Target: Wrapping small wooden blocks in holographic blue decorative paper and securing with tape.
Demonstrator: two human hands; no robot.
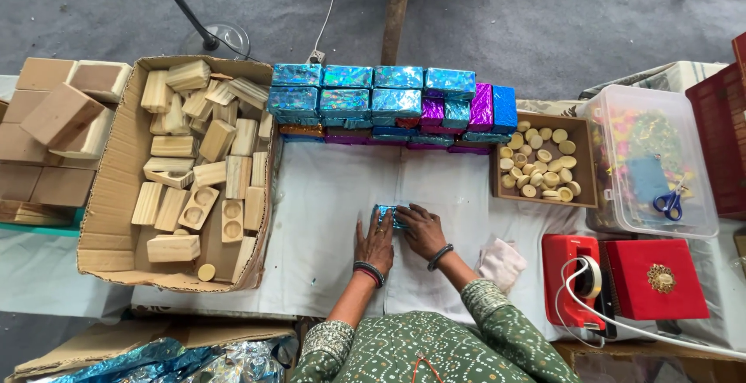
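Left to right: open cardboard box of pale wooden blocks (116,196); my left hand (376,243), fingers flat, and my right hand (422,231), both pressed on the small blue foil-wrapped block (387,214) on the white cloth-covered table (326,196); it lies just ahead of both, nearer my left, long axis unclear; red tape dispenser (571,278)

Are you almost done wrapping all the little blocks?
Not yet. A stack of foil-wrapped blocks, blue and purple, already stands at the back of the table. The left hand and right hand press blue foil around one block. The cardboard box is full of bare wooden blocks, so plenty looks left.
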